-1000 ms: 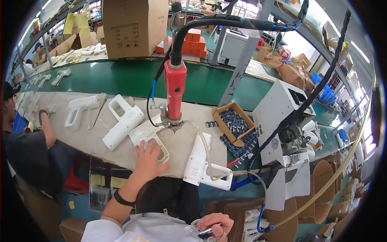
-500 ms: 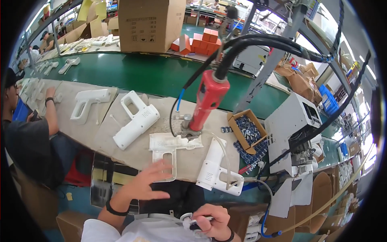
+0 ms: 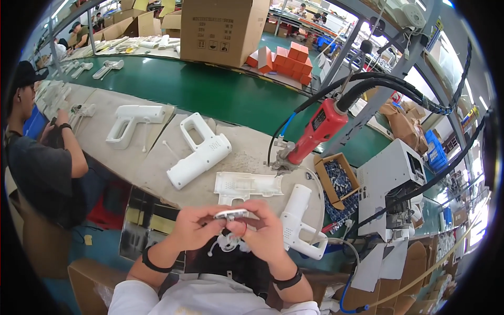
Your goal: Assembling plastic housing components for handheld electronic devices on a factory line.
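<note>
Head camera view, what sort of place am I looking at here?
Most likely a factory assembly line: a long green conveyor-like surface runs behind the bench, several similar white gun-shaped housings lie out, and a corded red power tool is set up there.

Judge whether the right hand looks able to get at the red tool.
Probably not right now: the right hand and left hand are both on a white part. Otherwise, the way to the red tool looks free.
</note>
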Motion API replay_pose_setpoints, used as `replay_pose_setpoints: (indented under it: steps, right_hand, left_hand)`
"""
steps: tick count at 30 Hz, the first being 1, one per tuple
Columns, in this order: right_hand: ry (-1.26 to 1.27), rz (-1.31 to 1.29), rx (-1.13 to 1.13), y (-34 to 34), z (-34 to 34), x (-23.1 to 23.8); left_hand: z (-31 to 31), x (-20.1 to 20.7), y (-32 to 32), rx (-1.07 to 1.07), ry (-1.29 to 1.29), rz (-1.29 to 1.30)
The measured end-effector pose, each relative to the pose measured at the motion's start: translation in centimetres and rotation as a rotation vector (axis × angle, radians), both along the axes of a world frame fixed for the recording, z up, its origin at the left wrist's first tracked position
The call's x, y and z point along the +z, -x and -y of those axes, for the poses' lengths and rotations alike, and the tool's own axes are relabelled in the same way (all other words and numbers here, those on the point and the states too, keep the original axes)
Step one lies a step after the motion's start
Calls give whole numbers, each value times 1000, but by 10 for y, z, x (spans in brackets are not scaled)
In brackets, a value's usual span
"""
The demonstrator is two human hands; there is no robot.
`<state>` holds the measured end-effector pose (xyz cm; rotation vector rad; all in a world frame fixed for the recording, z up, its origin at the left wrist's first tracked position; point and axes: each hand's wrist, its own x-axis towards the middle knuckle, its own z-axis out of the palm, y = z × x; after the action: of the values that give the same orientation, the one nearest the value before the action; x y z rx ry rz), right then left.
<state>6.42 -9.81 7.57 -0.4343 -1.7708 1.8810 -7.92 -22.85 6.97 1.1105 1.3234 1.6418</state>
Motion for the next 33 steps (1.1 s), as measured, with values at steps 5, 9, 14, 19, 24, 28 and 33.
replay_pose_setpoints:
  steps: [5, 9, 14, 19, 24, 28, 33]
  right_hand:
    - [201, -167, 13, -8, -4, -22]
    - [-94, -23, 12, -5, 15, -17]
    - [-360, 117, 30, -1, 15, -30]
    - [49, 47, 212, -11, 10, -37]
    - [-163, 94, 133, -11, 18, -27]
    - [-880, -32, -609, 6, 45, -35]
    - [-766, 112, -471, 10, 45, -44]
  left_hand:
    - [-8, 10, 11, 163, -235, -11]
    - [-13, 15, 8, 193, -275, -117]
    - [-12, 19, 11, 269, -270, -264]
    - [-15, 24, 6, 329, -275, 10]
    - [-12, 29, 2, 334, -241, 60]
    - [-17, 32, -14, 361, -316, -49]
    - [-18, 30, -17, 354, -363, -147]
